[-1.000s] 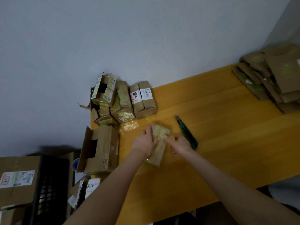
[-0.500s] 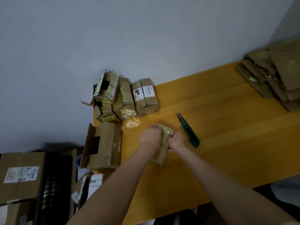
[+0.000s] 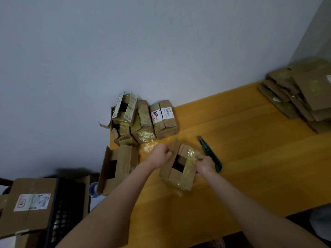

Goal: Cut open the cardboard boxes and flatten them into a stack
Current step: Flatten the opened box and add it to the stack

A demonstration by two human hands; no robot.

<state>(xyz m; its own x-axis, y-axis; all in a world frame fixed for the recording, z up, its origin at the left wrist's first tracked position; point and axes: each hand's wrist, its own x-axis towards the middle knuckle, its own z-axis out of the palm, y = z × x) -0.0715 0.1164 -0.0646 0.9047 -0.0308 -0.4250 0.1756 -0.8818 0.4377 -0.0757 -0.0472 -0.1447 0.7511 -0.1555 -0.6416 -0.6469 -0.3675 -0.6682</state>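
The left hand (image 3: 159, 154) is clenched on the left top flap of a small cardboard box (image 3: 180, 179), and the right hand (image 3: 205, 166) grips its tape-covered right flap. The box sits between the two hands, near the table's left end, its top parted to show a dark opening.

Just right of the right hand lies one green utility knife (image 3: 210, 153), flat on the wood with its blade end towards the wall.

The yellow wooden table (image 3: 250, 167) stands against a plain pale grey wall (image 3: 161, 51).

At the far left corner four taped boxes (image 3: 143, 122) huddle against the wall, the topmost one open. One larger open box (image 3: 118, 167) stands at the table's left edge. At the far right corner is one stack of flattened cardboard (image 3: 300, 97).

Off the table's left end stands one black crate (image 3: 66, 212), with a labelled carton (image 3: 30, 203) beside it.
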